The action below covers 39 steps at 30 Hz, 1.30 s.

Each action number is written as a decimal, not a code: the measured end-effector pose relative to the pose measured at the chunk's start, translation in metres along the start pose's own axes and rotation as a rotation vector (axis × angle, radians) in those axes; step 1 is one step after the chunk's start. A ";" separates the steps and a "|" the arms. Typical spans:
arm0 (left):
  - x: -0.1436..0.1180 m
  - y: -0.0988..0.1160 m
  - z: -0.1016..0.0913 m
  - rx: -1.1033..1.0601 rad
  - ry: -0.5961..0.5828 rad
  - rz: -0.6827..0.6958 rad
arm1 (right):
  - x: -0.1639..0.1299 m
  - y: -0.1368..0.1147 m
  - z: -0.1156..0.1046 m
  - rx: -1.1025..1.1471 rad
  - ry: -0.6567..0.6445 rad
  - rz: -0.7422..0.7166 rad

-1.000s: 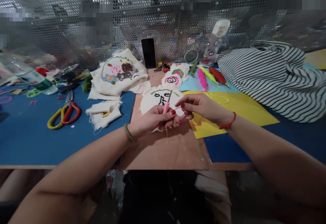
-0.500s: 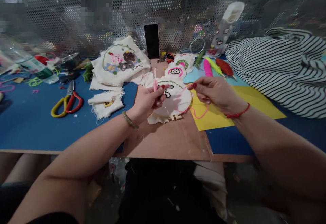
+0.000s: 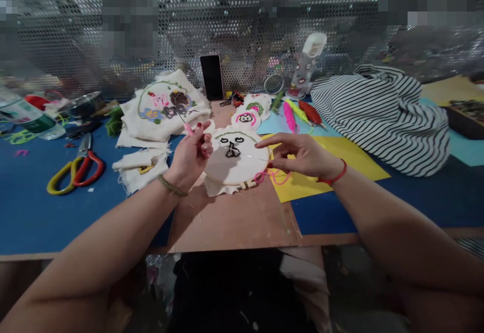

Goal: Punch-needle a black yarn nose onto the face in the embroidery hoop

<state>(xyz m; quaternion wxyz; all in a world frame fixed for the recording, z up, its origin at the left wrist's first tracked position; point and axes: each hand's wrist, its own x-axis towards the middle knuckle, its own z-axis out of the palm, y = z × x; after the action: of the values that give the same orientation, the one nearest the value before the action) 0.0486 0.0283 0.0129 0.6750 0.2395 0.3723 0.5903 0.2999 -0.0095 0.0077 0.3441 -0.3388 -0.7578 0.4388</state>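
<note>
My left hand (image 3: 192, 154) is closed around the pink handle of a punch needle (image 3: 189, 129), its thin metal shaft slanting up and to the left. To its right lies an embroidery hoop (image 3: 245, 164) with white cloth, black stitched eyes and nose, and a green stitched arc. My right hand (image 3: 293, 155) hovers at the hoop's right edge, thumb and forefinger apart, other fingers curled. A thin pale wire or thread (image 3: 245, 155) crosses the cloth toward my right thumb; whether it touches the thumb I cannot tell. Loose pink yarn (image 3: 272, 175) curls below that hand.
Scissors (image 3: 81, 166), a cloth scrap (image 3: 145, 166) and embroidered cloth (image 3: 166, 103) lie left. Behind the hoop are a phone (image 3: 212, 77) and a smaller stitched piece (image 3: 245, 117). Yarn bundles (image 3: 289, 116), yellow paper (image 3: 333, 161) and striped fabric (image 3: 378, 111) are on the right.
My right thumb and forefinger have parted, and the pink yarn now lies lower by the hoop. My left hand has moved away from the cloth, tilting the punch needle left. The view has shifted.
</note>
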 end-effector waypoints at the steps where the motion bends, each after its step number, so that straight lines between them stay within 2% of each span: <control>1: 0.000 0.001 0.000 -0.004 0.014 0.006 | 0.000 0.000 0.002 -0.004 0.047 -0.044; 5: 0.001 0.002 0.001 -0.020 0.026 0.010 | 0.000 -0.001 0.009 -0.023 0.248 -0.167; 8: 0.000 0.001 0.001 -0.039 0.018 0.011 | 0.001 0.001 0.014 -0.029 0.333 -0.197; 16: -0.005 0.000 0.002 -0.090 0.017 -0.034 | 0.001 0.005 0.015 -0.070 0.562 -0.112; 22: -0.007 -0.005 0.000 -0.084 -0.014 -0.028 | 0.008 0.007 0.009 -0.017 0.617 -0.032; 27: -0.006 -0.005 0.001 -0.067 -0.054 0.086 | 0.013 0.013 -0.005 0.036 0.654 0.068; 35: -0.012 -0.002 0.007 -0.143 -0.011 0.099 | 0.020 0.026 0.002 0.206 0.547 0.163; 37: -0.009 0.002 0.005 -0.100 0.012 0.122 | 0.019 0.025 -0.007 0.173 0.554 0.155; 39: -0.002 0.011 0.000 -0.068 0.055 0.190 | 0.014 0.021 -0.026 0.109 0.572 0.132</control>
<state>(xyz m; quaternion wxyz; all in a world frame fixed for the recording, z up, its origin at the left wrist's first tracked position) 0.0414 0.0282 0.0222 0.6133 0.2342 0.3463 0.6702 0.3183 0.0211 0.0013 0.5320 -0.4783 -0.5816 0.3872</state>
